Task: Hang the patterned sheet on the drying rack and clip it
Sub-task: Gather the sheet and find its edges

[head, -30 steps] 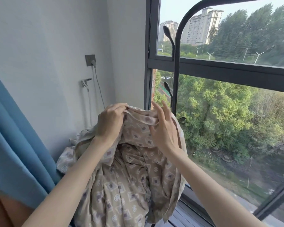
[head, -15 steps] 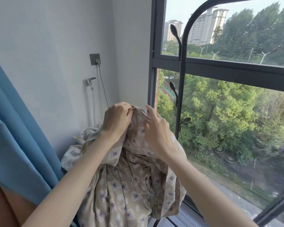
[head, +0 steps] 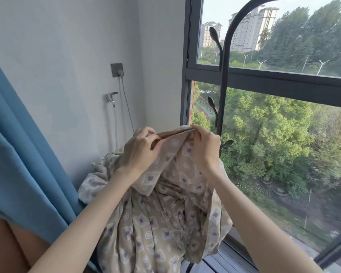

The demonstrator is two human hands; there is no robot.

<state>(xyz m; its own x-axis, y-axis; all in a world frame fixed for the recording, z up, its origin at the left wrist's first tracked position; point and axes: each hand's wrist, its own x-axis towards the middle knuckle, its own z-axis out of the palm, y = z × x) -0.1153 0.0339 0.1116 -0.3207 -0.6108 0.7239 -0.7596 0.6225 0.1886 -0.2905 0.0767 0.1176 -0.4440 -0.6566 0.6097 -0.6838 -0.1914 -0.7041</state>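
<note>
The patterned sheet (head: 161, 219) is beige with squares and circles and hangs bunched in front of me. My left hand (head: 140, 150) pinches its top edge at the left. My right hand (head: 205, 146) grips the same edge close beside it, fingers curled over the fold. A short stretch of hem runs taut between the two hands. The black drying rack (head: 223, 79) stands just behind my right hand, its upright post curving into an arch overhead, with small hooks on its left side. No clip is visible.
A blue curtain (head: 22, 154) hangs close on the left. The white wall holds a socket with a plugged cable (head: 117, 70) and a tap (head: 110, 97). A large dark-framed window (head: 264, 79) fills the right, with a sill below.
My right hand has closed onto the sheet's top edge, where earlier its fingers were spread. Both hands have lifted the edge slightly and drawn it taut between them.
</note>
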